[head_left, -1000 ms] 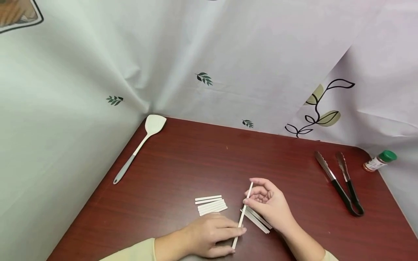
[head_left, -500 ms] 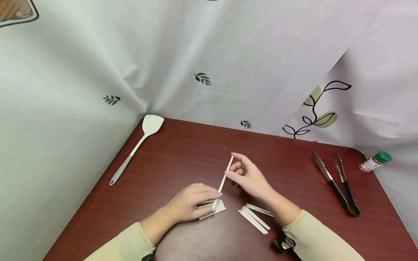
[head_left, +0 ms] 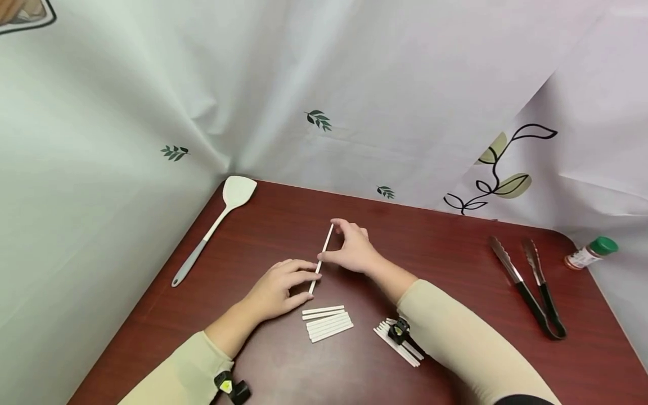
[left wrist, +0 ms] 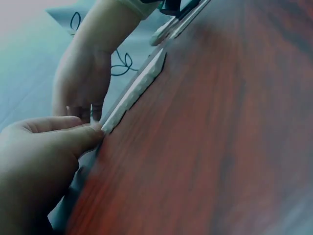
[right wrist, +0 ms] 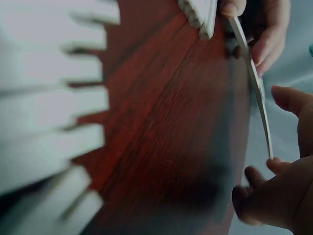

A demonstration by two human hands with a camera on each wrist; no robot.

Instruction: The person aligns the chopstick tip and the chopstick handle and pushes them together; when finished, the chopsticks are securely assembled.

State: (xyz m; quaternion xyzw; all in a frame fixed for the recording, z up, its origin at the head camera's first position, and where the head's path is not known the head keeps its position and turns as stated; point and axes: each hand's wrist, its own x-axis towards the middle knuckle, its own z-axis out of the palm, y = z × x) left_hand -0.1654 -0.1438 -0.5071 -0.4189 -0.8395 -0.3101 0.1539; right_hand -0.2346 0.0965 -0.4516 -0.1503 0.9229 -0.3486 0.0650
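A thin white stick slants between my two hands above the middle of the table. It looks longer than the loose ones, and I cannot tell if it is one piece or two end to end. My left hand pinches its near end between thumb and fingers. With index finger and thumb, my right hand holds the far part. Whether the stick touches the table is unclear. Several short white sticks lie side by side just in front of the left hand. A second group of sticks lies partly hidden below my right forearm.
A white spatula with a grey handle lies along the left table edge. Black-handled metal tongs lie at the right, near a green-capped spice jar. Patterned white cloth hangs behind the brown table.
Both hands have carried the long stick away from me and to the left, past the left group of sticks. Both loose groups stay where they were on the table.
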